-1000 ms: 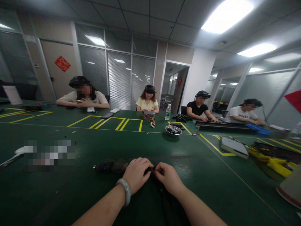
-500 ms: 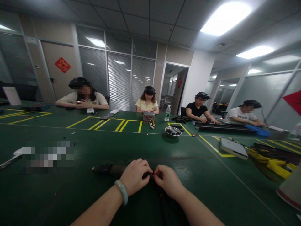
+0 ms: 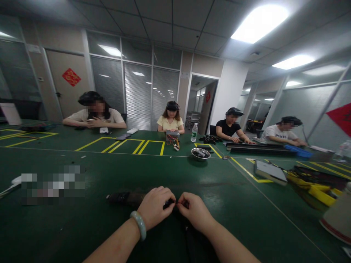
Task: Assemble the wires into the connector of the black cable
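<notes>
My left hand (image 3: 157, 205), with a pale green bangle on the wrist, is closed in a pinch around a small black part (image 3: 169, 203). Facing it, my right hand (image 3: 196, 212) has its thumb and fingers pressed together; its fingertips meet the left ones at the end of that part. Whatever lies inside the right fingers is too small and dark to name. Behind the left hand a dark cylindrical tool (image 3: 123, 198) lies on the green table (image 3: 109, 233). Some black material (image 3: 196, 243) shows between my forearms, its kind unclear.
A metal bowl (image 3: 200, 154) of dark parts stands ahead, with a water bottle (image 3: 194, 132) beyond. To the right are a silver box (image 3: 270, 172), a yellow tray (image 3: 323, 193) and a pale container (image 3: 337, 215). Several people sit across the table, one behind a grey box with wires (image 3: 172, 137).
The view has shifted slightly. Both hands stay together at the small black part, with hardly any movement of the fingers.
</notes>
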`<action>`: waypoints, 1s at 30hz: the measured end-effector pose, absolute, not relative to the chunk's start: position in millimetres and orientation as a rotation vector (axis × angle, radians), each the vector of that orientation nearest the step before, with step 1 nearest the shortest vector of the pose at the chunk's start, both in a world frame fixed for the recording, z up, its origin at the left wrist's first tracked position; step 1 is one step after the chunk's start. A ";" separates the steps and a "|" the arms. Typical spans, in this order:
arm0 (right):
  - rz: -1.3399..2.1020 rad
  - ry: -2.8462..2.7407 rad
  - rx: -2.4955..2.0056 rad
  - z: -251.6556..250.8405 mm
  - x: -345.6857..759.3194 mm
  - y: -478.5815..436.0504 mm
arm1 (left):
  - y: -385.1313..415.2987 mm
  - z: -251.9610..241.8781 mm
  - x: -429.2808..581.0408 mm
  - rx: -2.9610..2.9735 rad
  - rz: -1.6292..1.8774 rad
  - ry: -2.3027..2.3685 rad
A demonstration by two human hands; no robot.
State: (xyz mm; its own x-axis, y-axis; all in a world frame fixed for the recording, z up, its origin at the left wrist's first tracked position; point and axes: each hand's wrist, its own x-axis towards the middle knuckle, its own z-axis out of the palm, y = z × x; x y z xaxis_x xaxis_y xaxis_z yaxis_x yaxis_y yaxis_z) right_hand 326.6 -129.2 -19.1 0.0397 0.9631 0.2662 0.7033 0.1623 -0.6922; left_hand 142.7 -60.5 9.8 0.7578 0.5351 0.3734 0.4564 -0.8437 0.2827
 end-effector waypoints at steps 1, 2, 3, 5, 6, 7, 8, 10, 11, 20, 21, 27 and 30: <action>0.462 -1.721 -1.602 -18.8 326.4 -129.3 | -60.7 10.2 142.6 2.776 0.670 0.784; 0.468 -1.721 -1.603 -18.4 326.2 -129.6 | -60.9 10.8 142.4 2.772 0.668 0.778; 0.474 -1.719 -1.602 -17.9 326.0 -130.0 | -61.1 11.4 142.1 2.768 0.667 0.775; 0.478 -1.710 -1.598 -16.8 325.6 -130.6 | -61.5 12.3 141.7 2.765 0.660 0.776; 0.479 -1.705 -1.597 -16.5 325.4 -130.9 | -61.7 12.5 141.6 2.763 0.658 0.784; 0.482 -1.701 -1.597 -16.2 325.4 -130.9 | -61.8 12.7 141.6 2.761 0.657 0.797; 0.486 -1.697 -1.600 -16.2 325.4 -130.9 | -61.8 12.7 141.7 2.760 0.657 0.813; 0.499 -1.691 -1.609 -16.5 325.6 -130.7 | -61.7 12.5 142.1 2.761 0.653 0.833; 0.503 -1.688 -1.612 -16.9 325.8 -130.5 | -61.6 12.3 142.2 2.763 0.653 0.833; 0.503 -1.689 -1.582 -21.3 327.5 -129.3 | -60.7 10.4 141.6 2.715 0.700 0.823; 0.504 -1.691 -1.582 -21.8 327.7 -129.2 | -60.5 9.9 141.7 2.719 0.700 0.824; 0.508 -1.681 -1.615 -25.1 328.5 -127.3 | -59.3 8.2 142.8 2.767 0.687 0.756; 0.513 -1.671 -1.636 -24.6 327.6 -127.3 | -59.1 8.7 142.7 2.770 0.681 0.748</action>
